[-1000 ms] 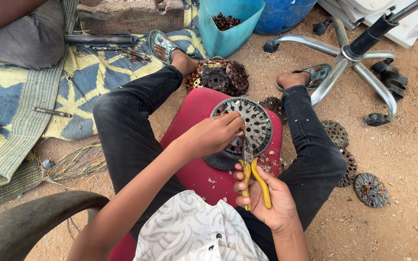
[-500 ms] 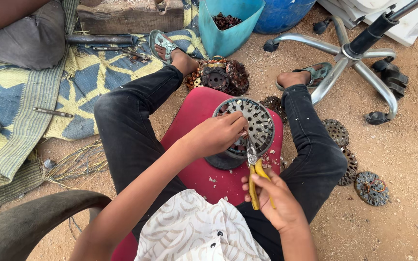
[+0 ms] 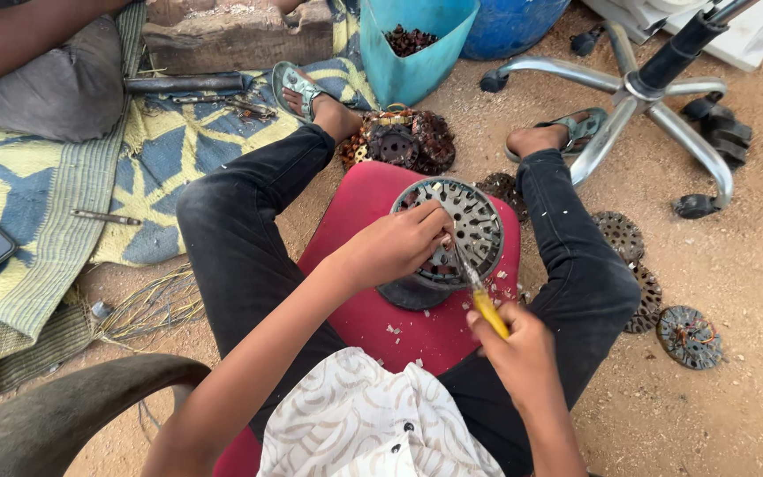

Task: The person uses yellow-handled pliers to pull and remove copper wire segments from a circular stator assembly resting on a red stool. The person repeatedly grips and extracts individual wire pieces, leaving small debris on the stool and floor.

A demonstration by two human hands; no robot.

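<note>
Head view, item one: my right hand [image 3: 523, 353]. Half a second ago it sat lower and showed more of the yellow grips; it has since drawn closer to the disc. Its fingers [image 3: 487, 320] are wrapped shut round the yellow-handled metal pliers [image 3: 480, 296], whose steel tip touches the disc's near rim.

Item two: my left hand [image 3: 399, 243], much as before. Its fingers [image 3: 439, 219] are curled closed over the round, perforated grey metal disc [image 3: 470, 231], pressing on its top face and left edge.

Item three: the disc rests on a darker round base on the red padded seat [image 3: 355, 212] between my knees, just ahead of both hands. Pale chips lie scattered on the seat about it.

Item four: pose. Left forearm reaches in diagonally from lower left, wrist bent down; right forearm comes up from the bottom edge, knuckles uppermost.
</note>
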